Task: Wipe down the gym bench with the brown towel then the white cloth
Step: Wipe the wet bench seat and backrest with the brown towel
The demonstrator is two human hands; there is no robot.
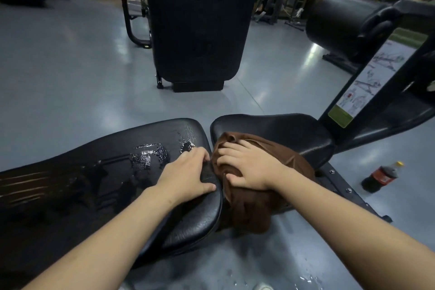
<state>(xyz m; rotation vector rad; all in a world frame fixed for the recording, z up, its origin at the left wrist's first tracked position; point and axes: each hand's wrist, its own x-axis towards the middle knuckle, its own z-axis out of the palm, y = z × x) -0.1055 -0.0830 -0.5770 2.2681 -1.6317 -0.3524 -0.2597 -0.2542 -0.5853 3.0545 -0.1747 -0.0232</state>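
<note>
A: What is seen of the surface and the room?

B: A grey glossy floor (70, 73) is shown, with water drops scattered at six o'clock. A dark weight-stack housing (197, 23) is stood at twelve o'clock, and a black roller pad (339, 26) at two o'clock beside an instruction placard (367, 73).

A: Are any containers found?

B: One cola bottle (381, 176) is stood on the floor at three o'clock; it is filled with dark liquid and capped in yellow.

A: How is the gym bench presented?

B: The long pad (94, 176) is covered in black textured vinyl, and patches of wet residue (150, 155) are spread over it. A seat pad (282, 132) is set just beside its end.

A: And the brown towel?

B: The brown towel (254, 202) is bunched over the gap between the pads and is draped down toward six o'clock. It is pressed and gripped by the right hand (247, 167), fingers curled into the folds. The edge of the long pad is clasped by the left hand (188, 174).
</note>
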